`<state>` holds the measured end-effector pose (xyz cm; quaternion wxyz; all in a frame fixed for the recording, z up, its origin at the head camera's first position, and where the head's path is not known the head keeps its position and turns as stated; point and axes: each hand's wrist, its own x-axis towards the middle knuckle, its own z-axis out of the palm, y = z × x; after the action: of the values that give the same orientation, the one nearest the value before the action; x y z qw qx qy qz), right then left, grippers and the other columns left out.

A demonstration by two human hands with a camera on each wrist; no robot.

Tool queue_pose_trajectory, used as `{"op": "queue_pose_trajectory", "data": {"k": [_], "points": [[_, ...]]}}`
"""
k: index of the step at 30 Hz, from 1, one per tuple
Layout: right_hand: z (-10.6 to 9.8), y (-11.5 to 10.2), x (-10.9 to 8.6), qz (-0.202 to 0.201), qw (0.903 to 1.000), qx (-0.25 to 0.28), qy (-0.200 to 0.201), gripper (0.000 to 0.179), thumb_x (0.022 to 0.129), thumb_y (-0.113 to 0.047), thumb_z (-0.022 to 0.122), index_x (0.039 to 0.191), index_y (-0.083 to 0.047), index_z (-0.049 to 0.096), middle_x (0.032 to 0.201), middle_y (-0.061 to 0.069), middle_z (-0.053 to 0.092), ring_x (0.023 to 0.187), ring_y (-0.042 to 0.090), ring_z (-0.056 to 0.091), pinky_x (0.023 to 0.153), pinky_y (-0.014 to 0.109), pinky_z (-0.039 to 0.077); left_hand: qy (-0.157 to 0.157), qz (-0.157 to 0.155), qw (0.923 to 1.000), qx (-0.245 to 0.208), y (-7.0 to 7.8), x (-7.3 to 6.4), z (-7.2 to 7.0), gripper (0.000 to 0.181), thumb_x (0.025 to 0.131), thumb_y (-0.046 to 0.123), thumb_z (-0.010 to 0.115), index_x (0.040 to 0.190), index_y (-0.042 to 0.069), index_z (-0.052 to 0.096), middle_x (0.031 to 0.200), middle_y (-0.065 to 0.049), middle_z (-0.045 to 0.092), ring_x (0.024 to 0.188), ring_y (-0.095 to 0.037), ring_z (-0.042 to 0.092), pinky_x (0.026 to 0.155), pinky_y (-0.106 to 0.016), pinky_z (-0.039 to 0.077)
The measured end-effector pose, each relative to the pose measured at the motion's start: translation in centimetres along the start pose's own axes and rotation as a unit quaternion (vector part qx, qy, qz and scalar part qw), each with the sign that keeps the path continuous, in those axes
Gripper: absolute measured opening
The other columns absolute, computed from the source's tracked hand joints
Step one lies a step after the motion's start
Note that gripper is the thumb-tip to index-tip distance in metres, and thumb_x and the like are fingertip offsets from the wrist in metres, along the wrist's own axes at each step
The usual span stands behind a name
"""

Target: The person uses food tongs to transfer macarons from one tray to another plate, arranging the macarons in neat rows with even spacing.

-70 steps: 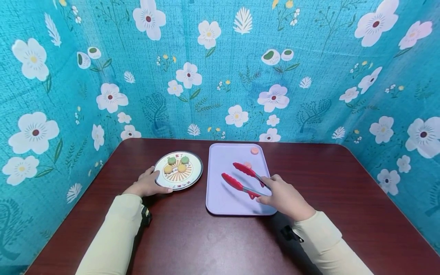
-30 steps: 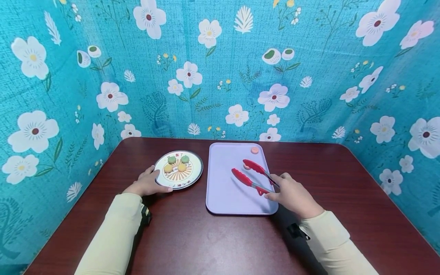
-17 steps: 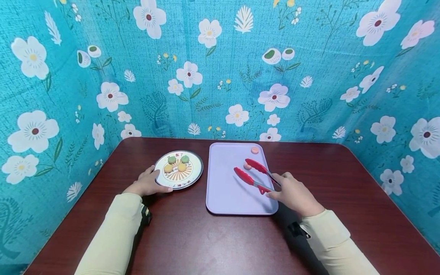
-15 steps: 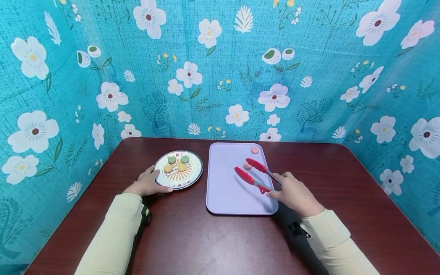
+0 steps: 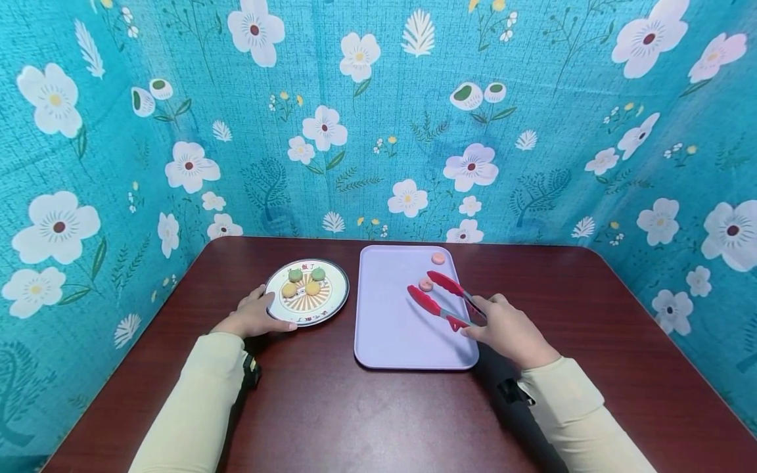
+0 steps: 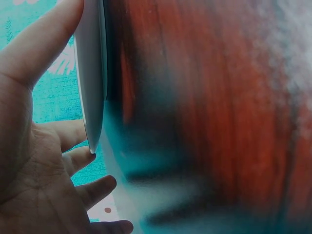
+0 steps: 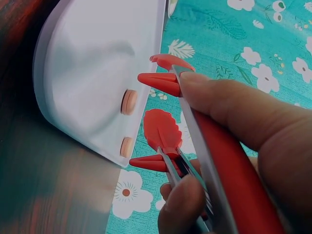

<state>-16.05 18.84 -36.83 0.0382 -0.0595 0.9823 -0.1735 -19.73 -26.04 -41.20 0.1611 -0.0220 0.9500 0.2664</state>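
My left hand point(image 5: 251, 315) rests at the left and front rim of a white patterned plate point(image 5: 337, 289). In the left wrist view its fingers are spread, thumb and fingertips at the plate's rim point(image 6: 90, 73). Two green macarons point(image 5: 318, 274) and two yellow macarons point(image 5: 289, 290) lie on the plate. My right hand point(image 5: 511, 332) holds red-tipped tongs point(image 5: 423, 300) over the lilac tray point(image 5: 384, 328), their arms apart with nothing between. A pink macaron point(image 5: 426, 284) lies beside the far tip; another pink macaron point(image 5: 438, 258) sits in the tray's far right corner.
Plate and tray stand side by side on a dark brown wooden table point(image 5: 331, 420). A turquoise floral cloth point(image 5: 378, 131) hangs behind the table's back edge and along both sides.
My right hand has moved the spread tongs to the right and slightly back, bringing the far tip beside the nearer pink macaron. My left hand and the plate stay in place.
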Motion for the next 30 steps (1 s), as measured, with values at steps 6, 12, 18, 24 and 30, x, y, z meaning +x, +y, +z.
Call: {"op": "queue_pose_trajectory", "data": {"k": [6, 12, 18, 24, 30], "points": [[-0.02, 0.29, 0.12, -0.001, 1.0000, -0.003, 0.000, 0.081, 0.071, -0.030, 0.085, 0.137, 0.002, 0.050, 0.107, 0.024, 0.053, 0.074, 0.023, 0.056, 0.055, 0.034, 0.055, -0.004, -0.001, 1.0000, -0.006, -0.08, 0.10, 0.09, 0.112, 0.072, 0.052, 0.078, 0.152, 0.000, 0.019, 0.155, -0.028, 0.007, 0.134, -0.049, 0.014, 0.100, -0.067, 0.034], [-0.10, 0.57, 0.26, 0.002, 1.0000, -0.005, -0.003, 0.083, 0.070, -0.032, 0.086, 0.137, 0.002, 0.050, 0.109, 0.025, 0.053, 0.073, 0.023, 0.056, 0.052, 0.032, 0.054, -0.004, -0.008, 1.0000, -0.003, -0.04, 0.03, -0.01, 0.112, 0.071, 0.053, 0.078, 0.152, 0.001, 0.019, 0.155, -0.026, 0.006, 0.135, -0.048, 0.014, 0.101, -0.071, 0.028], [-0.11, 0.77, 0.42, 0.002, 1.0000, -0.007, -0.004, 0.083, 0.070, -0.032, 0.086, 0.137, 0.001, 0.050, 0.107, 0.024, 0.053, 0.071, 0.022, 0.055, 0.052, 0.032, 0.053, -0.005, -0.009, 0.9999, -0.003, 0.01, 0.04, 0.01, 0.112, 0.071, 0.053, 0.078, 0.152, 0.001, 0.019, 0.155, -0.026, 0.006, 0.135, -0.049, 0.014, 0.102, -0.072, 0.025], [-0.09, 0.91, 0.49, -0.003, 0.9999, -0.012, -0.003, 0.082, 0.071, -0.031, 0.085, 0.137, 0.002, 0.050, 0.104, 0.023, 0.054, 0.068, 0.021, 0.054, 0.052, 0.031, 0.051, -0.004, -0.010, 0.9999, -0.003, 0.03, -0.01, 0.00, 0.112, 0.071, 0.053, 0.078, 0.152, 0.001, 0.020, 0.155, -0.026, 0.007, 0.135, -0.049, 0.014, 0.101, -0.071, 0.027], [0.01, 1.03, 0.48, -0.013, 0.9997, -0.021, -0.001, 0.077, 0.073, -0.032, 0.083, 0.135, 0.003, 0.052, 0.101, 0.022, 0.055, 0.068, 0.022, 0.054, 0.053, 0.034, 0.050, -0.005, -0.006, 1.0000, -0.001, 0.02, 0.00, -0.08, 0.112, 0.072, 0.053, 0.078, 0.151, -0.003, 0.021, 0.155, -0.027, 0.007, 0.135, -0.049, 0.014, 0.102, -0.070, 0.028]]}}
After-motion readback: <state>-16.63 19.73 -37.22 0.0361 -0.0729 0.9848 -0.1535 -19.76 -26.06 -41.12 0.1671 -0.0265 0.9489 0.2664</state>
